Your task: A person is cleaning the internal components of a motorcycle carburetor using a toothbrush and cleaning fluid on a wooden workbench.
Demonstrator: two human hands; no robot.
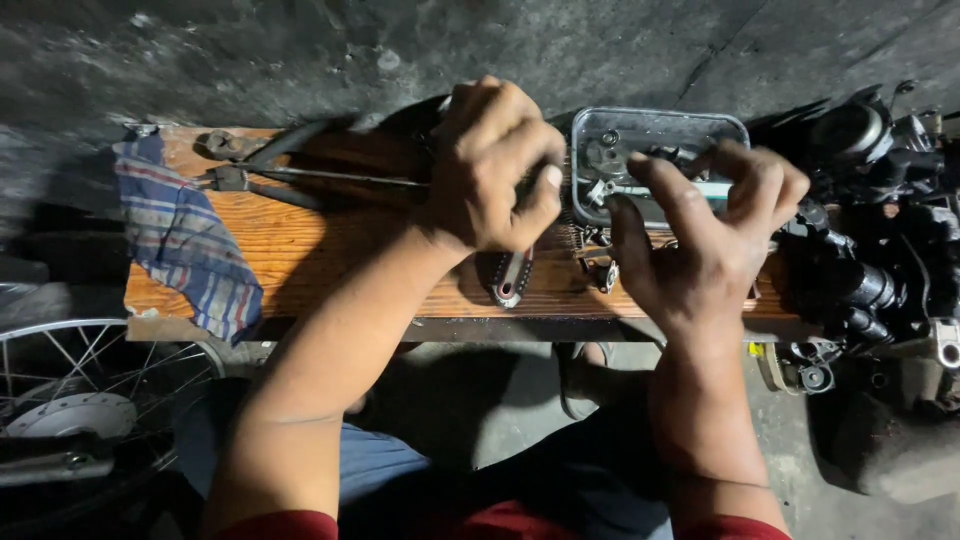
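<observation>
On top of a low wooden table [300, 250], two bare hands are busy with small metal bits. The left hand [495, 165] is curled tight around a tool with a red and grey handle [510, 278], and the handle's end pokes out below the fist. The right hand [715, 235] is half open, its fingers [655, 195] spread and bent just over a clear plastic tray [650, 125] full of little parts; I cannot tell if it is pinching one. More small metal pieces [600, 270] lie loose on the wood between the hands. A striped cloth [185, 235] hangs off the far left end, with pliers [240, 178] beside it. A dark engine [880, 230] sits at the right, and a spoked wheel [90, 400] is down by the floor. The loose pieces lie near the table's edge, so a bump from a wrist could knock them onto the dark floor, where they would be hard to find.
</observation>
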